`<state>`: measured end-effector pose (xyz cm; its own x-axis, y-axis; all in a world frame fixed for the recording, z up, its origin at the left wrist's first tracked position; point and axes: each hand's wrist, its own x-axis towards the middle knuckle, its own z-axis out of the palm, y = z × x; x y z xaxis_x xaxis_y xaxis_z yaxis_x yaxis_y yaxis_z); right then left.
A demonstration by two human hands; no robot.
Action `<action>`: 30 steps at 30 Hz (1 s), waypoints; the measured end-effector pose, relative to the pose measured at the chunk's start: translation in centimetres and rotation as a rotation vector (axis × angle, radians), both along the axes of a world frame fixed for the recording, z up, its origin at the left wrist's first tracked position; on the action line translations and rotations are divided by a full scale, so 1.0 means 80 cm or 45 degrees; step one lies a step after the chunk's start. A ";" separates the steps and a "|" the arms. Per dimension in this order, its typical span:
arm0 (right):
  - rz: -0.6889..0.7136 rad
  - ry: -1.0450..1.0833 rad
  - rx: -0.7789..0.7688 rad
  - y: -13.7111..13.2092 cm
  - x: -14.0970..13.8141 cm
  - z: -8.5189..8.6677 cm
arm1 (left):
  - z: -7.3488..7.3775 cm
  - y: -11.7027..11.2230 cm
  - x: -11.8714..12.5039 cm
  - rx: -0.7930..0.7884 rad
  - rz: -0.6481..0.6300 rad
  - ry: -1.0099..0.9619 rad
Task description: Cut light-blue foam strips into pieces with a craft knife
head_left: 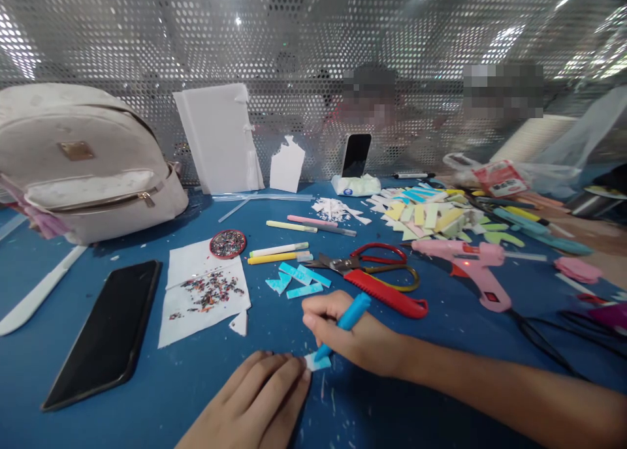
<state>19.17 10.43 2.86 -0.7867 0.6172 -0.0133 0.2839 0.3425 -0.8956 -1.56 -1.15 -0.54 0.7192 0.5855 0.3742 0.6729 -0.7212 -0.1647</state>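
1. The left hand [259, 397] is laid low over the desk [161, 413], fingers side by side; its fingertips are set against the left end of a small, partly blue strip [321, 363]. Whether the strip is pinched or only pressed cannot be told.
2. A blue marker [355, 312] is pinched, tilted, between the thumb and fingers of the right hand [375, 341], its lower end placed at the strip.
3. At left, a dark phone [105, 328] is laid flat, beside a white sheet [179, 318] strewn with coloured bits.
4. Just beyond the right hand, blue pieces [304, 291] are grouped near a red-handled cutter [386, 294] and scissors [343, 264].
5. A pink glue gun [465, 254] is seen farther right.
6. Beyond the pieces, a yellow marker [279, 258] is seen; a heap of pale strips [426, 215] is piled farther off.
7. At the back, an upright phone [356, 154] is stood at a soft pack [360, 186], before a perforated metal screen [196, 44].
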 end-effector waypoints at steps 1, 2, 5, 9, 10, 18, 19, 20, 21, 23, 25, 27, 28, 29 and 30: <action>0.037 -0.012 -0.012 0.000 0.000 0.000 | 0.000 0.000 0.000 0.001 -0.001 0.004; 0.054 -0.018 -0.017 0.000 0.000 0.000 | 0.000 0.000 0.000 0.004 -0.001 0.007; -0.037 0.011 0.017 0.000 0.001 0.000 | 0.001 0.001 0.000 0.014 -0.005 0.022; 0.048 -0.021 -0.002 0.000 0.001 0.000 | 0.002 0.000 0.000 0.034 -0.011 0.026; 0.031 -0.019 0.005 0.000 0.001 -0.001 | 0.002 0.000 0.000 0.039 -0.007 0.018; -0.013 0.000 0.035 0.000 0.001 -0.001 | 0.001 0.001 -0.001 0.037 -0.009 -0.005; -0.059 0.010 0.056 0.000 0.001 0.000 | 0.002 0.001 -0.001 0.036 -0.007 -0.008; -0.074 0.016 0.061 0.000 0.001 0.000 | 0.003 0.002 -0.001 0.034 -0.007 -0.011; -0.046 0.010 0.054 0.000 0.001 0.001 | 0.004 0.002 0.000 0.034 -0.010 -0.014; 0.039 0.003 0.018 0.000 0.000 0.001 | 0.005 0.002 0.001 0.033 -0.010 -0.013; 0.005 0.018 0.016 0.000 0.001 0.002 | 0.005 0.002 0.002 0.050 -0.012 -0.028; -0.058 0.033 0.041 -0.001 0.001 0.002 | 0.005 0.003 0.003 0.072 -0.011 -0.054; -0.038 0.024 0.039 -0.001 0.001 0.002 | 0.005 0.003 0.003 0.077 -0.007 -0.063; 0.010 0.006 0.030 -0.001 0.001 0.002 | 0.005 0.003 0.003 0.077 0.001 -0.063; 0.054 -0.008 0.021 -0.002 0.001 0.001 | 0.005 0.003 0.003 0.069 0.005 -0.052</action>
